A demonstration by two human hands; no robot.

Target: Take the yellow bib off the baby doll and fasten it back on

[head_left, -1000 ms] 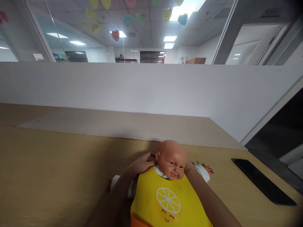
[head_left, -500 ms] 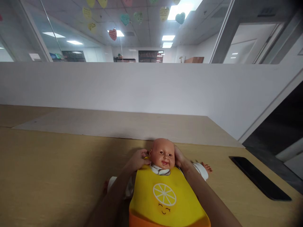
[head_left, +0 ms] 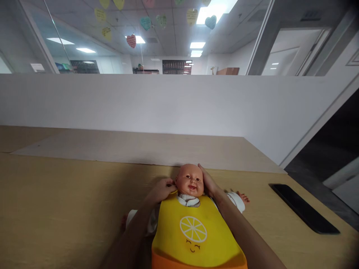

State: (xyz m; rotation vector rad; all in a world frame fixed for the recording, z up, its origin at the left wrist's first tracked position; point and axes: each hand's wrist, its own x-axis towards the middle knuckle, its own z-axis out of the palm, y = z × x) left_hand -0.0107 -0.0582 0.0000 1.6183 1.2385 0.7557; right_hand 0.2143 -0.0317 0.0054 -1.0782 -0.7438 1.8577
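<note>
A baby doll (head_left: pixel 189 179) lies on its back on the table, wearing a yellow bib (head_left: pixel 179 209) with a white lemon slice and an orange lower pocket. White sleeves cover the doll's spread arms. At the left side of the doll's neck, my left hand (head_left: pixel 162 191) has its fingers closed on the bib's neck strap. My right hand (head_left: pixel 209 184) lies against the right side of the doll's head, fingers stretched upward along it; some of them are hidden behind the head. The back of the neck is out of sight.
To the right, a flat black object (head_left: pixel 304 209) lies near the edge of the wooden table (head_left: pixel 61 201). A pale raised strip (head_left: pixel 134 147) runs along the back, against a white wall (head_left: pixel 146 102) with glass above.
My right hand has shifted up along the doll's head, a finger now showing near its top. The doll's head has turned slightly. My left hand stays at the neck strap.
</note>
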